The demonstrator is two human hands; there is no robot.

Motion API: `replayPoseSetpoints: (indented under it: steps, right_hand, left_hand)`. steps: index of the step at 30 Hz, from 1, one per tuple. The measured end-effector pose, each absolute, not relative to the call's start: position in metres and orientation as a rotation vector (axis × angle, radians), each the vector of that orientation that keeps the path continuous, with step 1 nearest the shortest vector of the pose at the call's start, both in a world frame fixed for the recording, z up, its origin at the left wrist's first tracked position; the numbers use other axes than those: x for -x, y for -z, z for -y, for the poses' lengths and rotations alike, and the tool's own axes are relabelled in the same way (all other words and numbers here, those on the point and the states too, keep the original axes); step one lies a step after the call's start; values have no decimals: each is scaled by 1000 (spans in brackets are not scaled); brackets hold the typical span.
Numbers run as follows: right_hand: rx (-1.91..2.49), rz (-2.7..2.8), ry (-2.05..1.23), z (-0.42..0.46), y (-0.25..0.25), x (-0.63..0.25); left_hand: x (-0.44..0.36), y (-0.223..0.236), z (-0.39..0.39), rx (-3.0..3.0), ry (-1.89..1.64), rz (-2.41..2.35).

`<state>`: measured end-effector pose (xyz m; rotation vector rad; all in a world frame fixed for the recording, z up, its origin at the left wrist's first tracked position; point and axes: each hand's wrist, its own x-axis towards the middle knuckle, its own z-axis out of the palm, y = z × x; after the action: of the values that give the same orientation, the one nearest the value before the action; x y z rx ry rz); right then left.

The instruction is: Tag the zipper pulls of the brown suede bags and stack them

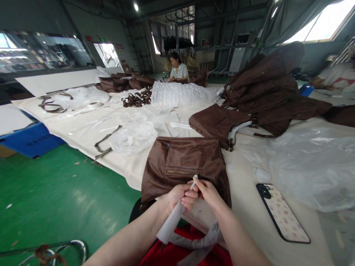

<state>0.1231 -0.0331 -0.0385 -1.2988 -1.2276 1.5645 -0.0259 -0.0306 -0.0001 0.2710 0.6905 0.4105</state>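
Observation:
A brown leather handbag (183,155) lies flat on the table in front of me, its zipped pocket facing up. Over its near edge, my left hand (181,195) is closed around a strip of white wrapping paper (172,223) that hangs down toward my lap. My right hand (206,190) pinches the upper end of the same strip, close to the bag's zip. A paper-wrapped strap (196,242) curves across my lap below both hands. What lies inside the paper at my fingers is hidden.
More brown bags (266,88) are heaped at the right, with one bag (216,120) just behind mine. Clear plastic (313,166) and a phone (283,212) lie to the right. Plastic bags (180,94) and straps (135,99) sit farther back. A person (179,70) sits across the table.

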Motion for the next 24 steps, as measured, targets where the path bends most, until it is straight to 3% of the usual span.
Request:
replayPoseSetpoints:
  steps: [12, 19, 24]
  right_hand:
    - [1282, 928, -1516, 29, 49, -126]
    - [1365, 1129, -1477, 41, 31, -128]
    - [1606, 1356, -908, 59, 11, -176]
  left_hand:
    - [66, -2, 53, -965, -553, -1105]
    - [126, -11, 33, -1519, -1000, -1593]
    - [171, 1, 19, -1714, -1072, -2087]
